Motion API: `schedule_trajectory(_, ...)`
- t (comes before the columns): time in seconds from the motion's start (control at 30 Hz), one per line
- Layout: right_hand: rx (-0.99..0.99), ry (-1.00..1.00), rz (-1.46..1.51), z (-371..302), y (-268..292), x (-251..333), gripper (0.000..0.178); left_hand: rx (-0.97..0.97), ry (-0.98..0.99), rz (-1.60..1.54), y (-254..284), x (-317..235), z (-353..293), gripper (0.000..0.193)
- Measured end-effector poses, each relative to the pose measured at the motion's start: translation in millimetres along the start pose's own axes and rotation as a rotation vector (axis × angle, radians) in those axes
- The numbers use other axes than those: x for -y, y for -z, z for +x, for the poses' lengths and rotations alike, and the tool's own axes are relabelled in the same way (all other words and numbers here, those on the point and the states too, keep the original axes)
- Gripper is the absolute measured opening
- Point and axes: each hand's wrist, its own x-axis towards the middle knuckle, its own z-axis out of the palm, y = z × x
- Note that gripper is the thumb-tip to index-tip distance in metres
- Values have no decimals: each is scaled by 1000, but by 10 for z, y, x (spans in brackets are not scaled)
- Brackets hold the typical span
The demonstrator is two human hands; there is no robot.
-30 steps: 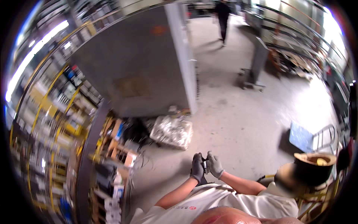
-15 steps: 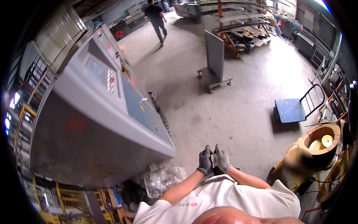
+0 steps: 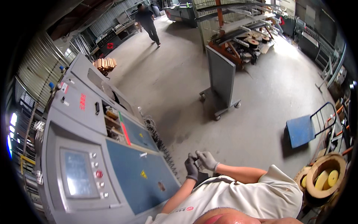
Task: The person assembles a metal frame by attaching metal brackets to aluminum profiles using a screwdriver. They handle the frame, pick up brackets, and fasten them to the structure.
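In front of my body, my left hand (image 3: 191, 167), in a dark grey glove, and my right hand (image 3: 207, 160), in a pale grey glove, are close together with fingers curled. Between them shows a small grey piece (image 3: 198, 164), held by both hands; its kind is too small to make out. Just left of my hands stands a large grey machine (image 3: 78, 130) with blue cover panels (image 3: 141, 175), a touch screen (image 3: 77, 173) and a column of push buttons (image 3: 99, 174). Neither hand touches the machine.
A grey upright panel on casters (image 3: 222, 78) stands ahead. To the right are a blue platform trolley (image 3: 300, 131) and a round brown spool (image 3: 326, 179). A loaded rack (image 3: 238, 30) stands farther back. A person in dark clothes (image 3: 147, 24) walks at the far left.
My view has shifted, so the machine's screen and front panels show more fully. My hands, still together around the small piece, sit further left in view. The distant person has turned and changed position.
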Motion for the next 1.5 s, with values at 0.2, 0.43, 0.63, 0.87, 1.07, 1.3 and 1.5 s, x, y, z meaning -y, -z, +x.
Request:
schedule_trajectory(0.2, -71, 263, -421, 1943, 90, 595, 54, -39, -17, 8, -472, -138, 1989, 44)
schedule_trajectory(0.43, -148, 12, 80, 4645, 229, 951, 53, 226, 276, -179, -1329, -836, 4676, 42)
schedule_trajectory(0.63, -332, -49, 341, 6574, 553, 1916, 50, 412, 268, -48, -2289, -1562, 6665, 34)
schedule_trajectory(0.87, -313, -30, 376, 9354, 1068, 1941, 46, 377, -31, 229, -3292, -1430, 9240, 49)
schedule_trajectory(1.07, 7, -205, 366, 11675, 1160, 3036, 45, 178, 321, -71, -3758, -2339, 11382, 34)
schedule_trajectory(1.3, 40, 124, -151, 14156, 1391, 4215, 52, 87, 387, -373, -4788, -3198, 13595, 29)
schedule_trajectory(1.5, -181, -40, -128, 16480, 1960, 4309, 54, 333, 334, -324, -5522, -2572, 16230, 30)
